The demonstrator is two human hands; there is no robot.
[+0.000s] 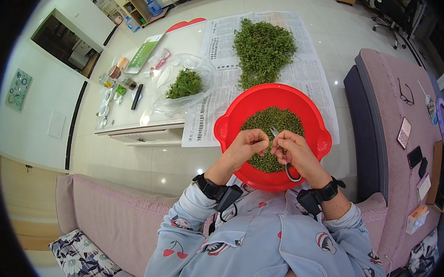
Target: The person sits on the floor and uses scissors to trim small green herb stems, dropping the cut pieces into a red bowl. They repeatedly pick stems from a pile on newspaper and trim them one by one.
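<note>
My right hand [293,149] holds a pair of scissors [293,173]; a dark-lined handle loop hangs below the palm, and the metal blades point up and left past the fingers. Close beside it, the thumb and fingers of my left hand [251,146] are pinched together on what seems to be a tiny green sprig, mostly hidden. Both hands are over a red plastic basin [231,128] at my lap. Small round green berries [274,116], like green peppercorns, cover the basin's bottom. Beyond it a large heap of green berry clusters [264,52] lies on newspaper [222,73].
A white table [129,121] bears the newspaper, a clear plastic bag [161,85] with green leafy sprigs [186,83], a black remote-like bar [137,97] and several jars [115,72]. On the pink-covered sofa [383,90] at right lie eyeglasses [406,91] and a phone [404,133].
</note>
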